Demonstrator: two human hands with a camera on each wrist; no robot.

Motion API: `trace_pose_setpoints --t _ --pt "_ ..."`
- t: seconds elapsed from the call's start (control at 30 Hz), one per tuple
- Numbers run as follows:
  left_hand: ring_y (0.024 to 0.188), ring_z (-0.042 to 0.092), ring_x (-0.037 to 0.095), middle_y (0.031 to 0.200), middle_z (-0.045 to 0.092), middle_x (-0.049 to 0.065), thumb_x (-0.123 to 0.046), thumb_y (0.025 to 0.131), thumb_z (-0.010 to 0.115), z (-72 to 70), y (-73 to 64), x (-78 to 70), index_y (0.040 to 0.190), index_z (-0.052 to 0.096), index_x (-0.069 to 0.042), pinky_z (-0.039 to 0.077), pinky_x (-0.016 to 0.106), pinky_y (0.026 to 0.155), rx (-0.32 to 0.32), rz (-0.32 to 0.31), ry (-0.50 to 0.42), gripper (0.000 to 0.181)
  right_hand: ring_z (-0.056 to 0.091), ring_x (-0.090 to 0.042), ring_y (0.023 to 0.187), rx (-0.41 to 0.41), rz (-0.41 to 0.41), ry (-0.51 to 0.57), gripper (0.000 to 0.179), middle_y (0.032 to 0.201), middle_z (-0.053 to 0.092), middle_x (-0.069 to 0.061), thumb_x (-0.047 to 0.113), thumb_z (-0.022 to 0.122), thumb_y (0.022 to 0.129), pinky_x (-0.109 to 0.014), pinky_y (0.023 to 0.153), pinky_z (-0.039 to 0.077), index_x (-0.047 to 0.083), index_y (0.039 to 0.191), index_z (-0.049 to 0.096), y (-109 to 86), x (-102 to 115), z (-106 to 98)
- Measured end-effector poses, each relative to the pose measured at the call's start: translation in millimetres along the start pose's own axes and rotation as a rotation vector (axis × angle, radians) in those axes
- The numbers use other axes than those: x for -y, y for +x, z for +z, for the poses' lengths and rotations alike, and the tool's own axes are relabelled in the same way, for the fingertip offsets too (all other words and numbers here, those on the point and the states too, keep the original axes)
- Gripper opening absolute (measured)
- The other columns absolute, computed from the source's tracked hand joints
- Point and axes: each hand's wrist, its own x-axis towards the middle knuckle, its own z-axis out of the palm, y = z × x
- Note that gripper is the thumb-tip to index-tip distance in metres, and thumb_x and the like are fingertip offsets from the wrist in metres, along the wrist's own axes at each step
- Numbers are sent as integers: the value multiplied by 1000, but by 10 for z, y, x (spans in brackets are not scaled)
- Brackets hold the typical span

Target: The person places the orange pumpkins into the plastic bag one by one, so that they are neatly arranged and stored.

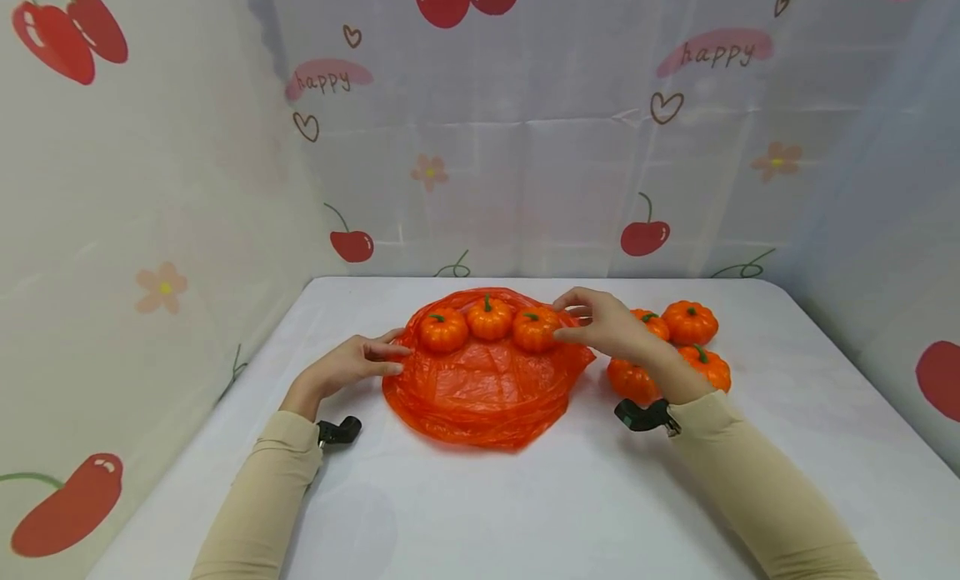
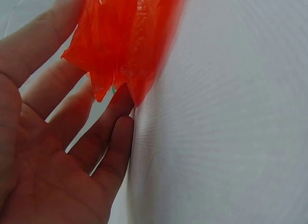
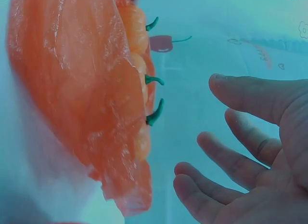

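Observation:
A red plastic bag lies on the white table, its near part crumpled and spread out. Three small orange pumpkins with green stems sit in a row at its far side: a left pumpkin, a middle pumpkin and a right pumpkin. At the bag's left edge is my left hand, its extended fingers touching the plastic. My right hand hovers by the right pumpkin; in the right wrist view its spread fingers stand apart from the bag.
Several more orange pumpkins stand to the right, partly hidden by my right arm; one pumpkin is at the back. The white table meets printed curtains behind and at both sides. Black wrist cameras project from both sleeves.

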Motion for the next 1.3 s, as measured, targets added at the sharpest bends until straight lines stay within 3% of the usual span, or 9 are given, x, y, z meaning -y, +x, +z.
trace_pose_setpoints --t 0.23,0.43,0.83,1.03,1.2,1.3 --pt "161 16 32 169 32 1 -37 91 79 -8 4 17 134 71 -20 19 61 127 4 2 -7 47 49 -41 142 -1 -31 -59 45 144 59 -9 33 80 91 -59 107 51 16 128 62 -231 -68 -221" --pt "161 14 33 170 30 0 -37 90 80 10 2 52 134 72 -22 21 62 126 8 -28 -24 47 50 -42 140 12 -66 -76 43 139 61 -7 27 79 92 -61 110 47 15 130 63 -389 -269 -361" --pt "161 15 33 170 31 2 -36 91 79 7 -14 17 134 71 -21 23 62 126 0 -20 -19 46 57 -38 131 15 -130 -155 40 136 65 -11 25 80 91 -63 105 50 19 127 65 -646 -469 -652" --pt "161 14 34 170 31 2 -35 91 78 14 -17 11 134 71 -20 21 63 126 0 -20 -14 46 52 -43 134 23 -99 -198 47 143 60 -14 28 80 91 -68 104 48 13 132 62 -721 -644 -869" --pt "161 15 34 170 31 1 -36 91 78 13 -15 -6 135 71 -21 22 63 125 0 -19 -5 47 50 -46 136 38 -85 -151 48 145 58 -15 29 80 91 -74 104 44 12 133 62 -804 -809 -1039" --pt "161 15 35 170 31 1 -37 91 78 17 -18 -8 135 71 -20 22 63 126 0 -21 -6 47 55 -40 133 50 -84 -133 48 142 60 -15 27 79 92 -67 105 47 10 133 62 -856 -905 -1108"
